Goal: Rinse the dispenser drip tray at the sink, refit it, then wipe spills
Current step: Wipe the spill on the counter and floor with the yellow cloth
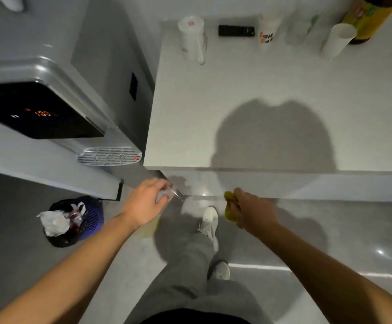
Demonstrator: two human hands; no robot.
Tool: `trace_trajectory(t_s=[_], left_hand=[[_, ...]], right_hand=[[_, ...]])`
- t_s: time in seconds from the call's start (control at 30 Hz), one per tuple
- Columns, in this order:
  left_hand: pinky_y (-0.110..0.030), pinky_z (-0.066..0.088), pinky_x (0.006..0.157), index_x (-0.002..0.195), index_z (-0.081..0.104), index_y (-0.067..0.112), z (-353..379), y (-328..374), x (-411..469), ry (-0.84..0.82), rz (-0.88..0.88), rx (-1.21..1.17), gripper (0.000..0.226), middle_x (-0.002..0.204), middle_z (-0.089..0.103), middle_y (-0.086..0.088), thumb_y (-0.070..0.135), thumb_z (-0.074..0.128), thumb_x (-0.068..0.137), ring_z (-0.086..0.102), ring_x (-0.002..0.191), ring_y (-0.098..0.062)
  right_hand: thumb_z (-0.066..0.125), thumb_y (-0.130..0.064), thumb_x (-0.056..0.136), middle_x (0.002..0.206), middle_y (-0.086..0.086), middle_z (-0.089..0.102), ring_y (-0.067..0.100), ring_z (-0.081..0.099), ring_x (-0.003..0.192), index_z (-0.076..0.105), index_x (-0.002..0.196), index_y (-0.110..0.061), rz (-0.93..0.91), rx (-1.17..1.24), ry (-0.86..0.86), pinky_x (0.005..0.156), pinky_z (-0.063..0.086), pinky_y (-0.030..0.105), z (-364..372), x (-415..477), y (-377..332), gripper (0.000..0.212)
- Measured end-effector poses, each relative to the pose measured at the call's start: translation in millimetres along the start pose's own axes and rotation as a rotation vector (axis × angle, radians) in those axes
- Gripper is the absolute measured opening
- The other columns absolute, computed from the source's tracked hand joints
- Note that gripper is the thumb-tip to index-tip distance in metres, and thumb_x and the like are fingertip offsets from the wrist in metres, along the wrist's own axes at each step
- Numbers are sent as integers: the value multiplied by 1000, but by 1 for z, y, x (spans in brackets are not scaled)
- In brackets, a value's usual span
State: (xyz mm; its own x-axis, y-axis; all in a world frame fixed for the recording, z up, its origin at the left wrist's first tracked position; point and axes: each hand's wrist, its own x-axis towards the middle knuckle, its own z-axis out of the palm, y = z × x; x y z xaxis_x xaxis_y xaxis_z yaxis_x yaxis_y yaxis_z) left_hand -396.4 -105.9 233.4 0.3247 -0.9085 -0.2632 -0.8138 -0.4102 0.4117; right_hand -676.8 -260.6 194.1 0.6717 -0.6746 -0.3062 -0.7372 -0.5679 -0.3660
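Note:
The grey water dispenser (50, 94) stands at the left with a black lit panel. Its white slotted drip tray (109, 156) sits in place at the dispenser's front, next to the counter's corner. My left hand (147, 202) hangs below and to the right of the tray, over the floor, closed around a small pale see-through object (167, 195) that is too blurred to name. My right hand (248, 210) is level with it, in front of the counter's face, gripping a crumpled yellow cloth (228, 206). No sink is in view.
A white counter (248, 90) fills the right side; at its back stand a lidded jug (191, 38), a black remote (236, 30), paper cups (337, 40) and a dark bottle (367, 19). A purple bin (73, 220) with a black bag stands left of my legs.

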Motion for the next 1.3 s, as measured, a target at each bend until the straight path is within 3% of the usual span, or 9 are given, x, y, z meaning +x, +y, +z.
trace_trajectory(t_s=[0.1,0.23,0.5,0.63,0.8,0.93,1.03,1.17,1.3], left_hand=[[-32,48,85,122,67,18,7,-24,-52,-108,-109,8,26,118,71,-2,26,63,97,66,109,-24],[-26,41,74,117,66,24,15,-72,-101,-184,-243,6,23,115,72,2,26,64,94,68,102,-24],[-36,55,90,109,66,30,58,-226,-152,-330,-362,-42,18,112,76,-6,29,65,91,70,106,-33],[-33,46,72,100,72,15,94,-323,-159,-325,-305,-59,25,101,75,-16,32,56,90,70,92,-35],[-39,51,87,116,67,16,143,-442,-153,-429,-315,-38,27,117,73,-13,31,59,94,67,108,-34],[-33,43,77,119,67,21,191,-517,-140,-427,-329,-49,31,117,73,-8,36,60,93,67,107,-31],[-33,43,77,121,66,23,234,-559,-130,-426,-350,-62,32,120,74,-5,38,59,93,67,108,-29],[-36,50,83,119,66,24,301,-599,-118,-402,-359,-69,30,118,75,-5,37,60,93,68,108,-30],[-33,49,82,117,67,22,384,-634,-107,-369,-346,-39,26,114,75,-4,36,61,96,69,104,-29]], right_hand=[[42,-50,101,96,3,72,33,71,86,53,108,-26,33,75,-73,72,55,39,34,-35,-38,28],[37,-54,99,96,1,74,29,72,84,51,112,-28,54,82,-147,77,57,39,74,-60,-92,33],[41,-48,101,105,8,74,36,73,92,51,105,-27,89,2,-221,78,58,43,178,-59,-199,23],[42,-47,101,113,7,72,37,72,98,50,122,-25,87,-146,-279,74,53,40,253,-41,-249,32],[53,-48,101,71,4,63,27,65,60,68,95,-18,104,-379,-165,48,51,32,346,-10,-305,34],[44,-47,106,97,8,71,33,70,84,52,113,-14,109,-122,-258,64,53,38,428,27,-318,34],[47,-42,105,95,11,74,37,69,86,44,114,-15,158,-60,-301,65,46,36,485,50,-313,29],[56,-45,101,92,13,73,37,67,93,53,113,-15,198,48,-332,76,57,41,567,70,-294,32],[58,-60,95,106,3,71,25,64,107,64,113,-23,178,54,-312,89,53,34,663,79,-257,42]])
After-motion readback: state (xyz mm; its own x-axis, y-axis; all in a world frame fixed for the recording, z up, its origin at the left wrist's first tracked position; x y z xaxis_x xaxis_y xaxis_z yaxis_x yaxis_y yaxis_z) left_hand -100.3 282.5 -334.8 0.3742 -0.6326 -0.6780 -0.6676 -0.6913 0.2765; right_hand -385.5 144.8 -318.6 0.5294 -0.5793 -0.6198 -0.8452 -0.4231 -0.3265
